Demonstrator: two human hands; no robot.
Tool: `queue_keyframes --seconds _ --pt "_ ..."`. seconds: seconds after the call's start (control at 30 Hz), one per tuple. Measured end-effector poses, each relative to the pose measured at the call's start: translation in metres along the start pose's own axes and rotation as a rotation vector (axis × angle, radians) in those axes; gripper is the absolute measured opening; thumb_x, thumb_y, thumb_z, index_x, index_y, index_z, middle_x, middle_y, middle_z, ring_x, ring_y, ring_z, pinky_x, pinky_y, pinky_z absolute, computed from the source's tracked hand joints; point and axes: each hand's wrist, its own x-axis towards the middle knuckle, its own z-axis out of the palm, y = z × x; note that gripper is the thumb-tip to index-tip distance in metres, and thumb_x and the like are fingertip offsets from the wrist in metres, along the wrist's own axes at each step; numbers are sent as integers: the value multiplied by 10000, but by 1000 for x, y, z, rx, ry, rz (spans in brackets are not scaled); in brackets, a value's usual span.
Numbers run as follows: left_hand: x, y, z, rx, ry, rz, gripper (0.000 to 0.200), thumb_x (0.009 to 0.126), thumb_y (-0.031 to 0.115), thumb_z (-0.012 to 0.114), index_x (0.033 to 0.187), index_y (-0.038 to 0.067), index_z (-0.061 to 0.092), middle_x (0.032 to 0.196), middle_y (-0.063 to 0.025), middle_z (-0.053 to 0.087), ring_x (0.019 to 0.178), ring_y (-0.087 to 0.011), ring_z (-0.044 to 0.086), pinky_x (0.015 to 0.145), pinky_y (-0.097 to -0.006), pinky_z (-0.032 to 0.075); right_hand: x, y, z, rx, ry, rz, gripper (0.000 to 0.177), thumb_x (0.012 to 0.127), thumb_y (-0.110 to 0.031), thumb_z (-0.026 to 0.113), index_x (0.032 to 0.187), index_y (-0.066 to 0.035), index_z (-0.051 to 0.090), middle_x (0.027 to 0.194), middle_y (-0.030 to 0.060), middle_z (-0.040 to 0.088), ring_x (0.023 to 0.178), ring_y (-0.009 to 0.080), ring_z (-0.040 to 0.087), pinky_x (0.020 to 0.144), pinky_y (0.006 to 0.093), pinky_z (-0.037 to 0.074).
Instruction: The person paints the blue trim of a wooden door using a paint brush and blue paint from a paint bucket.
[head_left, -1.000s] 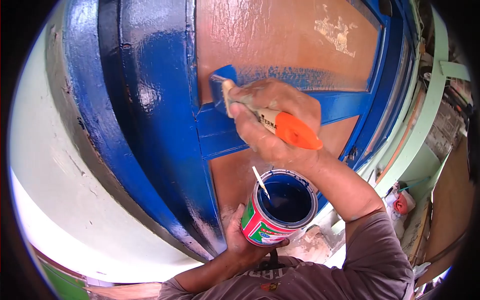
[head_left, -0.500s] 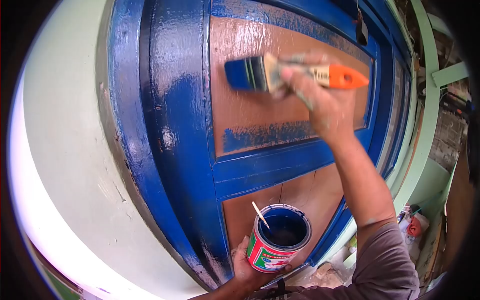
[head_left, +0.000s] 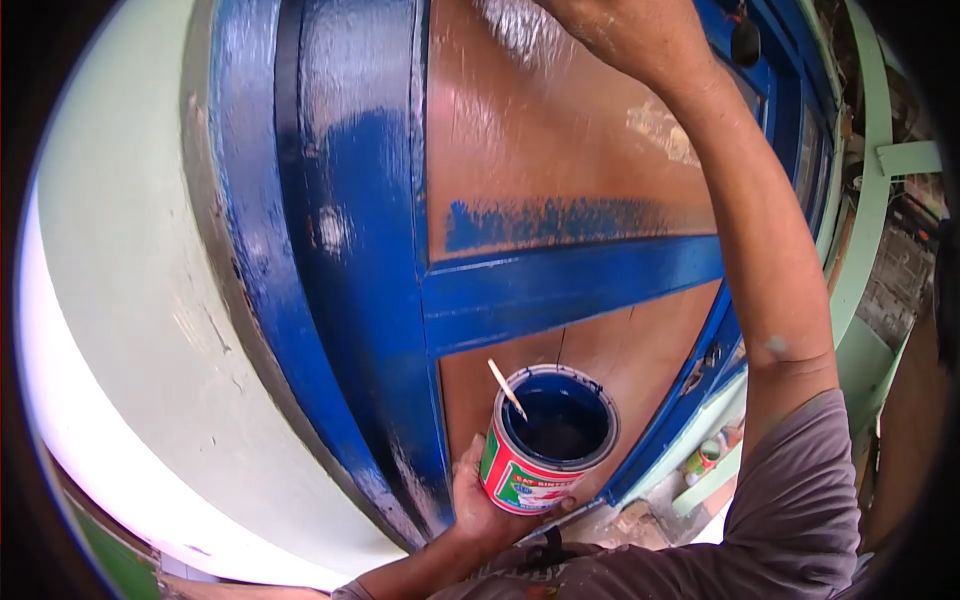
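On my left, the pale wall point(head_left: 130, 260) meets blue woodwork point(head_left: 362, 230). My left hand point(head_left: 482, 512) cups the open paint tin point(head_left: 528, 488) low down, fingers curled around its side, in front of the lower brown panel point(head_left: 645, 345). It's likely weighty, stiff-walled and slick near the smeared rim, so low on the label is the best hold. A thin stick point(head_left: 505, 386) leans in it. My right hand point(head_left: 625, 28) is raised before the upper panel point(head_left: 560, 140); its fingers are cut off, so I can't tell their grip.

Room is lying at upper centre, before the brown panel point(head_left: 560, 140) — right forearm point(head_left: 755, 195) barring upper right, paint can point(head_left: 530, 482) lower centre.
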Motion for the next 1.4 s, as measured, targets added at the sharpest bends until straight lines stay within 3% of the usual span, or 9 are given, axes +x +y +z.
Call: queue_keyframes --seconds 0.13,0.17,0.23,0.37,0.63,0.93,1.07,1.27,1.4 --pt "3 2 -20 -25 -146 -35 766 1000 736 306 1488 176 491 1460 -166 558 1283 -392 570 916 -569 516 -30 -17 8 20 -64 48 196 896 -79 755 1079 -13 778 1041 187 775 939 305 768 833 350 599" --pt "1 3 -18 3 -113 -29 771 1000 740 302 1490 175 488 1457 -167 561 1277 -392 576 908 -569 521 -37 -4 16 3 -27 -178 197 898 -82 748 1070 11 772 1025 193 772 907 311 769 821 349 604" --pt "1 7 -16 22 -107 -33 780 999 749 295 1492 176 486 1453 -168 566 1271 -394 586 896 -567 529 -53 -6 27 57 -50 -233 172 905 -75 744 1047 21 767 995 184 777 864 285 769 798 346 610" --pt "4 10 -24 29 -168 -47 791 994 763 289 1492 181 488 1454 -166 574 1278 -394 589 877 -562 544 -92 -23 40 -130 -104 -262 289 811 -63 766 1098 -94 761 1086 84 779 974 259 760 830 360 603" --pt "3 13 -28 73 -114 -66 821 965 775 337 1497 167 487 1474 -150 563 1282 -390 570 904 -561 485 -145 -64 44 -11 -291 -116 431 753 -104 778 1178 -123 715 1086 134 765 988 294 754 796 408 614" --pt "-3 5 -8 149 2 -17 832 962 762 322 1509 153 474 1488 -172 536 1242 -410 560 875 -552 478 -96 -54 2 501 -541 245 176 830 -70 781 1005 -56 785 1024 104 791 945 301 760 823 398 592" --pt "-1 8 -18 -50 -140 -100 808 956 740 325 1492 158 488 1487 -186 532 1268 -402 562 852 -551 490 -49 -32 7 445 -587 377 194 845 -145 778 1029 -89 805 1009 106 797 942 251 756 849 380 570" --pt "4 -5 -4 25 -260 -58 877 906 752 418 1558 166 416 1492 -172 516 1324 -403 516 773 -507 503 10 -1 -26 78 -350 241 182 850 -180 812 1006 -85 809 1018 62 799 912 186 729 843 356 551" --pt "3 -18 3 20 -178 -36 870 867 742 503 1519 167 457 1417 -167 544 1291 -407 496 772 -465 524 -10 22 -32 25 113 9 215 813 -228 802 1009 -142 819 994 107 783 930 306 734 827 409 567"
